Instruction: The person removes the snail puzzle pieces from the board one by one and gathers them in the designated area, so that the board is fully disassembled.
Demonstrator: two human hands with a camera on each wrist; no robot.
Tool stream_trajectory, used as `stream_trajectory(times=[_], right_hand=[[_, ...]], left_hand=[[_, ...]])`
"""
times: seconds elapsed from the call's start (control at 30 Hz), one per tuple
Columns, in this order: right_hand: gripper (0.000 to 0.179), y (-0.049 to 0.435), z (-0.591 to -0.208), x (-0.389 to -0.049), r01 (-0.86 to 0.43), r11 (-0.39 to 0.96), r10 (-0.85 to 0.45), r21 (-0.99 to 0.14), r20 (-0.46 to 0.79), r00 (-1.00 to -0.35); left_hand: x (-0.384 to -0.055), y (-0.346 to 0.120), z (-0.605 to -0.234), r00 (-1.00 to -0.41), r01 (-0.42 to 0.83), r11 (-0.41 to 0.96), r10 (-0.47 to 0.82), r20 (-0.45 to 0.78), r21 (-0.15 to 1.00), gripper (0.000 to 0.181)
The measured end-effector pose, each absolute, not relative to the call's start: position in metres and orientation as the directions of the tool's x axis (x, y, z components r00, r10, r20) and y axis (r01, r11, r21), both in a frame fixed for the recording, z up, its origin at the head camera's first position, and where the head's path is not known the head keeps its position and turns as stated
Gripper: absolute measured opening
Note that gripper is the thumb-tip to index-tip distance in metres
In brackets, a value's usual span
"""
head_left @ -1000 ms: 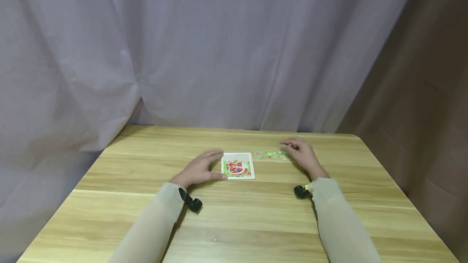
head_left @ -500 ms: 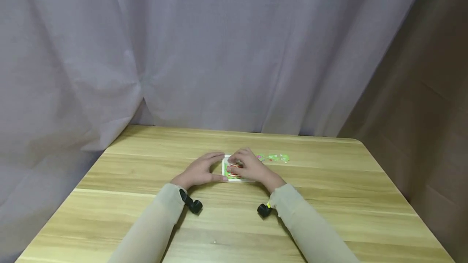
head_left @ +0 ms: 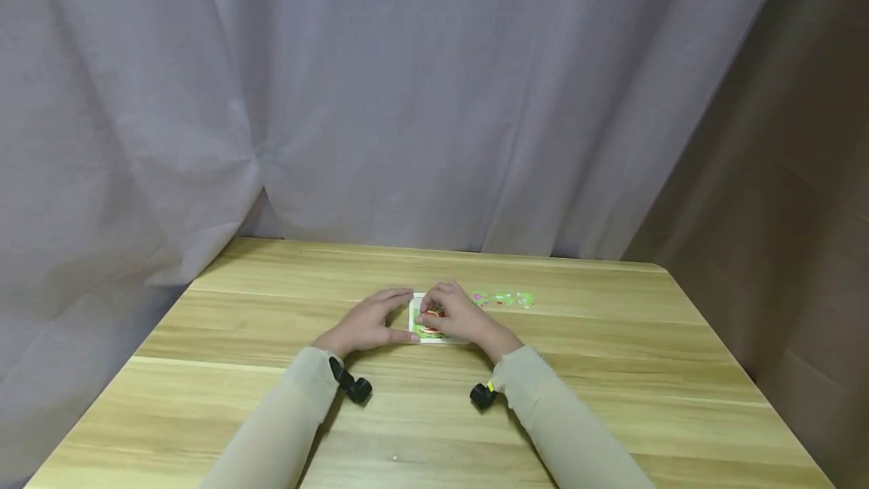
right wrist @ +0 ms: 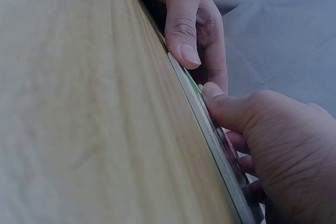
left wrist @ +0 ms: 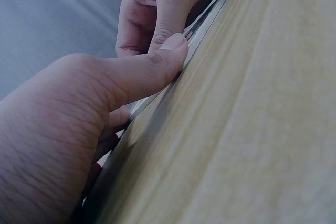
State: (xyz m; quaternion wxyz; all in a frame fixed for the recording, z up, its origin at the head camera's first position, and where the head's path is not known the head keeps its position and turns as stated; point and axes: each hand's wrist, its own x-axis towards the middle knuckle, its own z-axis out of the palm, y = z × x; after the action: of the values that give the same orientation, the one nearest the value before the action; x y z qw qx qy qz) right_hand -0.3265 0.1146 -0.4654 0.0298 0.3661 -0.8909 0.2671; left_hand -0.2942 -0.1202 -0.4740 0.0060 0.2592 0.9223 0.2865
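A small square puzzle tray (head_left: 441, 340) with a white rim lies on the table; its red and green picture is largely covered by my right hand. My left hand (head_left: 366, 325) holds the tray's left side, thumb at the near corner and fingers at the far one. In the left wrist view that thumb presses on the tray's edge (left wrist: 207, 22). Over the tray, my right hand (head_left: 465, 317) has thumb and fingers bent together in a pinch, seemingly on a puzzle piece mostly hidden by them. Its thumb (right wrist: 223, 103) lies against the tray's top in the right wrist view.
Right of the tray lie several loose green puzzle pieces (head_left: 504, 299) in a row. The wooden table (head_left: 380, 413) ends at a grey curtain (head_left: 380, 96) behind. Each wrist wears a small black camera.
My right hand has come left from the loose pieces to over the tray, and its fingers have dipped closer to it. My left hand stays at the tray's left side.
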Motion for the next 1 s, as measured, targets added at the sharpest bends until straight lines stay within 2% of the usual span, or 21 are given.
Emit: stream_trajectory(times=[0.2, 0.57, 0.8, 1.0], right_hand=[[0.031, 0.1152, -0.4648, -0.325, -0.644, 0.592, -0.625, -0.484, 0.228, -0.746], [0.025, 0.1105, -0.4615, -0.3219, -0.621, 0.591, -0.607, -0.515, 0.223, -0.763], [0.015, 0.1095, -0.4632, -0.3249, -0.614, 0.57, -0.577, -0.545, 0.266, -0.772], [0.022, 0.1091, -0.4662, -0.322, -0.596, 0.559, -0.569, -0.577, 0.255, -0.781]], left_hand=[[-0.2965, -0.119, -0.4759, -0.862, 0.482, 0.695, 0.486, 0.147, 0.533, 0.096], [-0.297, -0.1194, -0.4751, -0.855, 0.497, 0.699, 0.496, 0.153, 0.514, 0.096], [-0.2964, -0.1206, -0.4715, -0.856, 0.495, 0.692, 0.491, 0.16, 0.525, 0.095], [-0.2933, -0.1219, -0.4735, -0.857, 0.491, 0.69, 0.491, 0.155, 0.531, 0.095]])
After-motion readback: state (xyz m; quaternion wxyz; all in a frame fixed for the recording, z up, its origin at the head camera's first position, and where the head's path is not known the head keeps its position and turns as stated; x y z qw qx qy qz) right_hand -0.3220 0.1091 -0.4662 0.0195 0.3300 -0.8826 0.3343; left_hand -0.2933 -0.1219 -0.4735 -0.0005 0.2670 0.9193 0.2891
